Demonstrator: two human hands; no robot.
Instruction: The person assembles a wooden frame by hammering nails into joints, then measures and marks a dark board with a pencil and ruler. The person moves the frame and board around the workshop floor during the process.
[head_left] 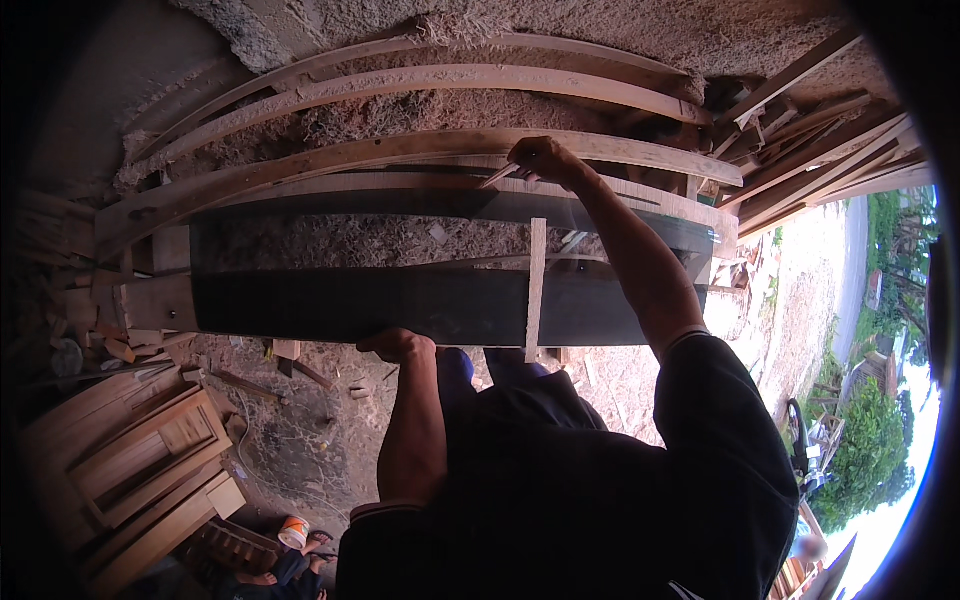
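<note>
A long, dark, glossy pane (360,303), see-through along its middle like tinted glass, lies across wooden supports before me. At its near edge, my left hand (402,345) is closed on the rim, with part of its fingers hidden. My right hand (543,160) reaches over to the far side, closed around a slim, pencil-like tool (499,177) whose tip points down-left toward the pane's far edge. Its exact kind is too small to tell. A narrow pale wooden strip (536,285) lies crosswise on the pane, right of centre.
Curved wooden beams (430,83) run behind the pane. Timber lengths (835,160) lean at the far right. Wood panels (150,450) are stacked at the lower left, near a white-and-orange bucket (294,532) and another person's feet (318,545). Shavings cover the ground.
</note>
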